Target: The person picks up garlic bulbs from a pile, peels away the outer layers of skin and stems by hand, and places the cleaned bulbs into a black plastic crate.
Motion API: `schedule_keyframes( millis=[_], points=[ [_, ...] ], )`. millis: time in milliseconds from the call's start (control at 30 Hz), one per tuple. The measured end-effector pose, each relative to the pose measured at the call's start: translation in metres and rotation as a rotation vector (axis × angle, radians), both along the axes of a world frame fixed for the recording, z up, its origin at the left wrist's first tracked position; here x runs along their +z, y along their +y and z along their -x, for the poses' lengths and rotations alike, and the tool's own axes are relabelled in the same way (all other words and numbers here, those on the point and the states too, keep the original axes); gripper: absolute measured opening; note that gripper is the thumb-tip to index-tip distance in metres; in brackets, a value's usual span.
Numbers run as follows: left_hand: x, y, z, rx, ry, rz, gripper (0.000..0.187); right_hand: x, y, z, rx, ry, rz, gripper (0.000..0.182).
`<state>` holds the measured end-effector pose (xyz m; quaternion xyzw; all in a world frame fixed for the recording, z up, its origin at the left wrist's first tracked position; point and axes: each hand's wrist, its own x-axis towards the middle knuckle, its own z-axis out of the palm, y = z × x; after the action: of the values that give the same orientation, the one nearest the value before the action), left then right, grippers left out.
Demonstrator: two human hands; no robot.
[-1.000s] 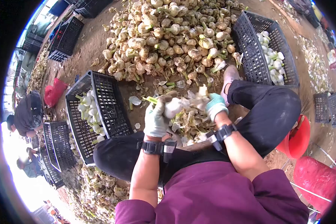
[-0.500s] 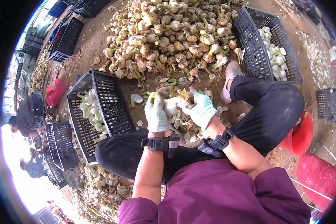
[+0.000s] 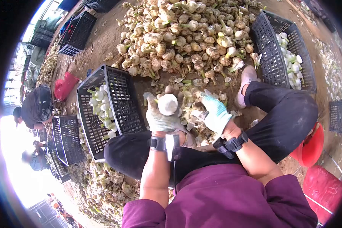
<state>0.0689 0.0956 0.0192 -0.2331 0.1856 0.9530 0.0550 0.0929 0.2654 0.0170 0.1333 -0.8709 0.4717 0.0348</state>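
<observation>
My left hand [image 3: 159, 118], in a pale knitted glove, is closed round a peeled white garlic bulb [image 3: 168, 104], its round face turned up. To the right of it, apart from the bulb, is my right hand [image 3: 216, 113] in a white and light-blue glove. Its fingers are curled on a small metallic-looking tool [image 3: 199, 114], whose exact kind is too small to make out. Loose garlic skins [image 3: 192, 125] lie below and between the two hands. Ahead rises a heap of untrimmed garlic bulbs [image 3: 186, 41] with dirty skins and stubby stalks.
A black crate [image 3: 127, 100] with cleaned garlic stands at my left, another crate [image 3: 269, 53] at the right front. Near my right knee are a red bucket [image 3: 309, 148] and a red sack [image 3: 323, 190]. Two other people sit far left beside stacked crates [image 3: 67, 138].
My hands have drawn apart. The left has turned the bulb face up, and the right has moved off it to the right. The whole view has shifted slightly.
</observation>
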Motion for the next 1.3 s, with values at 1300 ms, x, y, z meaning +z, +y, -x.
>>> schedule_keyframes(
  millis=[1300],
  points=[
    [-0.031, 0.08, 0.062, -1.088, 0.394, 1.758, 0.054, -0.097, 0.033, 0.035, -0.415, -0.792, 0.84, 0.022]
  ],
)
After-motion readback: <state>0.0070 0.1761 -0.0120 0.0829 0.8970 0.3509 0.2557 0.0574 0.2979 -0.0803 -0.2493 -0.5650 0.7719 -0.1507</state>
